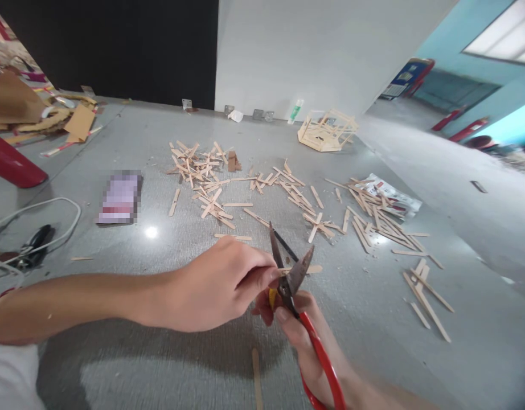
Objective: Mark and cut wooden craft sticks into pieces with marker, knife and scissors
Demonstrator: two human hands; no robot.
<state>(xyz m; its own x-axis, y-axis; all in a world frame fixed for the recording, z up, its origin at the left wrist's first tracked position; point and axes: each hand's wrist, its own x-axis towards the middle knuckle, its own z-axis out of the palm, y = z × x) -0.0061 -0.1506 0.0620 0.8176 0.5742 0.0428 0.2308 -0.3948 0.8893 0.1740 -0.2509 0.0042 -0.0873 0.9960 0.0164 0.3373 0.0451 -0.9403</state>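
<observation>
My left hand (211, 285) pinches a wooden craft stick (314, 269) between thumb and fingers, and the stick's rounded end juts out to the right. Red-handled scissors (322, 356) are gripped in my right hand (307, 336), their blades spread apart and pointing away from me. The stick passes between the blades near the pivot. Something yellow (273, 297) shows by the right fingers, partly covered. Below my hands a single craft stick (257, 378) lies on the grey table (160, 364).
Loose piles of craft sticks (198, 165) spread across the table, with more sticks (384, 225) by a plastic packet (399, 196) at right. Behind stand a small stick frame (326, 134) and a green-white tube (295, 111). A blurred phone-like object (121, 196), white cable (77, 208) and red cylinder (17, 162) lie left.
</observation>
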